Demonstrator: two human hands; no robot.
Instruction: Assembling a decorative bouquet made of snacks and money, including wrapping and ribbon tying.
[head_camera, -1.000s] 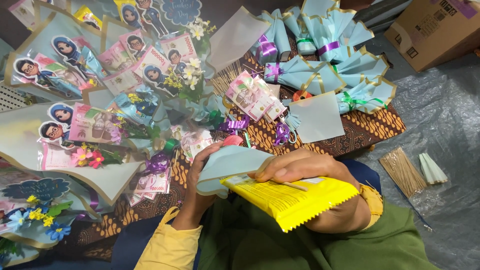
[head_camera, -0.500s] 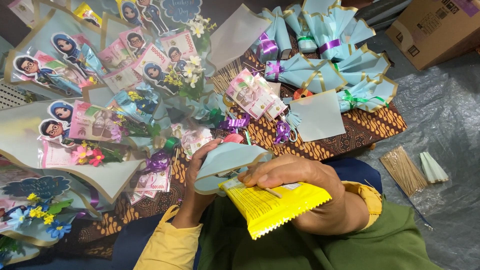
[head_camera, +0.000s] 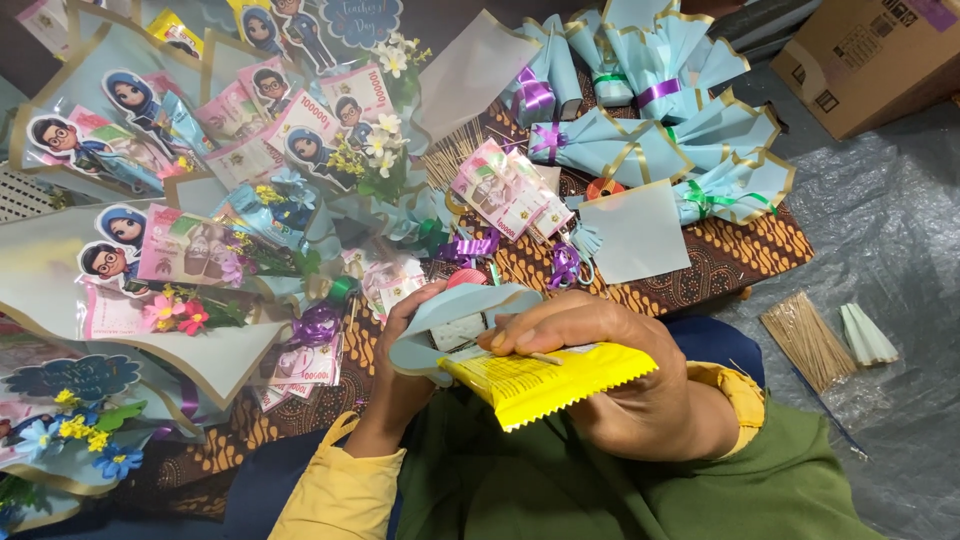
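Your right hand (head_camera: 620, 375) is closed on a yellow snack packet (head_camera: 545, 380), thumb and fingers clamped across its upper edge with a thin wooden stick (head_camera: 545, 357) pinned against it. Your left hand (head_camera: 405, 345) curls its fingers around a pale blue paper sheet (head_camera: 465, 310) that lies just behind the packet, touching it. Both things are held above your lap, just off the near edge of the batik cloth (head_camera: 720, 265) that carries the rest.

On that cloth, finished blue wrapped cones (head_camera: 640, 110) with ribbons lie at the far right corner, and bouquets with cartoon cut-outs (head_camera: 150, 170) crowd the left side. A bundle of wooden sticks (head_camera: 805, 340) lies on the grey sheet to your right, beside a cardboard box (head_camera: 870, 55) further back.

By the look of it, you are at the wrapping step: the packet on its stick is being set against the blue paper. The next move likely calls for keeping the stick pressed flat while the left fingers fold the sheet round it evenly.
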